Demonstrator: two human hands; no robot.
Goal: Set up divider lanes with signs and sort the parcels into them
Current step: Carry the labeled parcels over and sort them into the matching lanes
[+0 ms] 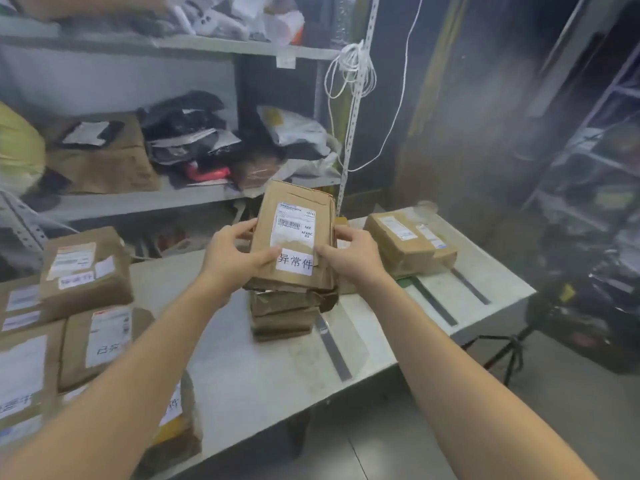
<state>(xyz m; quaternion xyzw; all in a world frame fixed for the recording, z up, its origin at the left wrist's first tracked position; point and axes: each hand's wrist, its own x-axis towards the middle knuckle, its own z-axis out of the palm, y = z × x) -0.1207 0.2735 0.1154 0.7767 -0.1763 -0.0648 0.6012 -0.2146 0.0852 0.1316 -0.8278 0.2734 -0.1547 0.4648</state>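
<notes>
**Parcel held at centre stack**

Left grip and right grip both clamp the brown parcel by its side edges, thumbs on the labelled face. It tilts up, lower edge at the top of the parcel stack mid-counter; contact unclear. A divider strip lies just right of the stack, with a lone parcel further right.
</notes>
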